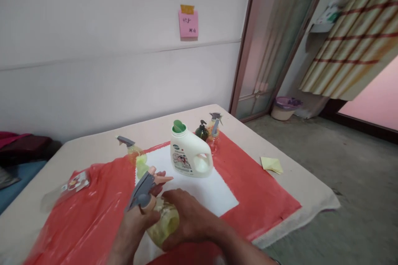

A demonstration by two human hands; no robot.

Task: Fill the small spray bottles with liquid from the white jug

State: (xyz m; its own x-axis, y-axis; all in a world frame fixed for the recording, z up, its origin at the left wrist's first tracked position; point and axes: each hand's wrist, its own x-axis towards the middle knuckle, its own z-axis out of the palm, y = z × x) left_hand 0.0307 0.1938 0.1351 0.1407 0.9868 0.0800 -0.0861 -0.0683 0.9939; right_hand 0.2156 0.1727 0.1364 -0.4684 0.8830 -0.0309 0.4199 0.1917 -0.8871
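Note:
A translucent yellow spray bottle [161, 224] lies tilted between my two hands, its base facing right. My left hand [137, 223] is closed round its grey and peach trigger head [143, 190]. Round the bottle's body my right hand [188, 215] is wrapped from the right side. The joint between head and body is partly hidden by my fingers. Just beyond stands a white detergent jug [183, 155] with a handle, a green cap piece [178, 126] in its mouth. A second spray bottle [133, 151] and a small yellow-green object [142, 167] are to the left of it.
Behind the jug stand a dark green pump bottle [202, 131] and more spray bottles [214, 140]. White paper [222, 198] lies over a red sheet [261, 198] on the table. A plastic packet [74, 184] is at left, yellow notes [271, 165] at right. A wall closes the back.

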